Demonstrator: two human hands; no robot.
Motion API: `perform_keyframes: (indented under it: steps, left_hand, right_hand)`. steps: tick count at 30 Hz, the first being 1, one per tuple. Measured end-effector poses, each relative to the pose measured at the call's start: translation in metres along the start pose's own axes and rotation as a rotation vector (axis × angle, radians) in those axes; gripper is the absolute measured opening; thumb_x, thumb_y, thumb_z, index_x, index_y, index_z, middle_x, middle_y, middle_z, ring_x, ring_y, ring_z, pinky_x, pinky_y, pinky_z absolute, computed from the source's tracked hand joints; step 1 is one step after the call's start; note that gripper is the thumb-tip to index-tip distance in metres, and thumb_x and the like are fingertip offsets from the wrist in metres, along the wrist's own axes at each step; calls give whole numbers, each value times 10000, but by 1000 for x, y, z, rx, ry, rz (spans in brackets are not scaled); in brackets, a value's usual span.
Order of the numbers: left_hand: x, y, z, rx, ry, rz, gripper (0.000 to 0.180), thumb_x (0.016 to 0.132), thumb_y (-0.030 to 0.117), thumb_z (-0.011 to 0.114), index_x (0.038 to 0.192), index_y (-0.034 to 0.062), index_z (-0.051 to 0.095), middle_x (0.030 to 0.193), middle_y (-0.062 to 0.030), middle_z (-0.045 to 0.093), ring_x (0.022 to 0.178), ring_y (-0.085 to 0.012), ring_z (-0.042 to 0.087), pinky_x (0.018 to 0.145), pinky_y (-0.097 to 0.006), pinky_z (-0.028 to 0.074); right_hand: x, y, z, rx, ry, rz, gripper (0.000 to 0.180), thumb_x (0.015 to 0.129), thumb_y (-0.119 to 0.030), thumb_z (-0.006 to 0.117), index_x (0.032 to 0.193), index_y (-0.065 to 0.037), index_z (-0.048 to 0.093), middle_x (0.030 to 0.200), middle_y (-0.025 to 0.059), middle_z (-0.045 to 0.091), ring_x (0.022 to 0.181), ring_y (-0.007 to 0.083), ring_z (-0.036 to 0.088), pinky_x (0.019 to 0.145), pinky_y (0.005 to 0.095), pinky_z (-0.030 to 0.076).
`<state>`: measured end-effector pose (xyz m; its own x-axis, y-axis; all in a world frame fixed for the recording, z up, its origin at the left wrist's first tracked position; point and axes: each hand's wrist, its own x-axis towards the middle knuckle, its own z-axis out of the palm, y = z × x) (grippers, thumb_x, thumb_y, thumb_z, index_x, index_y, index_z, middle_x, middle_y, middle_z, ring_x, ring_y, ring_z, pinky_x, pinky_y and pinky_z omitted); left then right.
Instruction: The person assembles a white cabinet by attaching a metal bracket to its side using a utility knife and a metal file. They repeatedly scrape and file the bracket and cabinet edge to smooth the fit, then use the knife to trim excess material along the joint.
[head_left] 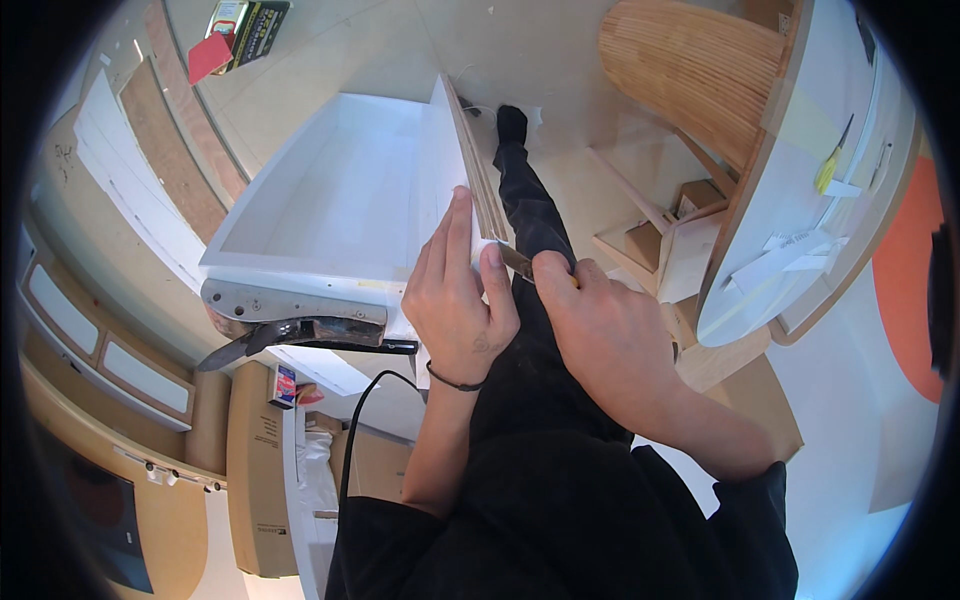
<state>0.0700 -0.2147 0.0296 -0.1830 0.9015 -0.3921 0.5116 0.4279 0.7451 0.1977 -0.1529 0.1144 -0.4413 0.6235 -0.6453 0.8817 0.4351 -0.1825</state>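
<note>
My right hand (pixel 605 320) is closed round a flat-bladed scraper (pixel 517 262); its metal blade points left, and most of the handle is hidden in my fist. The blade's tip meets the edge of an upright white panel (pixel 452 135), close to my left thumb. Fingers stretched out, my left hand (pixel 455 285) lies along that panel, with the thumb apart toward the blade. The panel forms the right side of a white open box (pixel 330 185). On the box's near side sits a grey metal bracket (pixel 290 305) with a dark lever.
To the right, a round table (pixel 800 290) holds yellow-handled scissors (pixel 828 172) and paper strips. A ribbed wooden piece (pixel 690 75) stands beyond it. Cardboard boxes (pixel 255 470) are at lower left, near a black cable (pixel 352 430). A tin (pixel 255 35) stands at far left.
</note>
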Motion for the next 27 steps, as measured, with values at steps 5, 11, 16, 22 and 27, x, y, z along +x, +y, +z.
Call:
perform_keyframes:
  steps: [5,11,16,22,27]
  left_hand:
    - [-1,-2,0,-18,-22,-30,487,970,175,532,1398,-54,548,1279,-244,661,1009,-409,690,836,-439,549]
    - [-3,-2,0,-29,-17,-9,509,956,164,545,1414,-58,530,1281,-260,654,1012,-415,689,837,-444,549]
    - [4,-6,1,11,49,129,532,936,153,552,1420,-63,518,1288,-268,645,1037,-421,676,855,-442,543]
    - [-2,-5,5,-100,174,226,514,866,79,622,1359,-49,551,1248,-256,629,1018,-419,657,867,-441,549]
    - [-3,-3,0,-6,85,271,404,816,-21,685,1206,86,683,1236,-206,622,1083,-378,617,877,-427,549]
  right_hand:
    - [3,-1,0,-13,-18,-2,185,894,-117,638,1009,-58,506,641,34,549,495,139,632,430,258,471]
    - [7,2,8,62,-70,27,193,900,-96,623,1036,-56,492,692,81,586,576,211,669,474,322,502]
    - [25,21,15,176,-266,142,162,937,-85,584,1035,-50,459,833,176,664,765,376,699,615,477,544]
    - [-18,27,10,351,-29,339,242,965,-67,575,1182,-31,475,911,219,661,804,426,673,667,506,531]
    - [-38,30,21,603,138,316,257,975,-66,582,1208,-28,480,953,248,661,842,453,657,691,509,505]
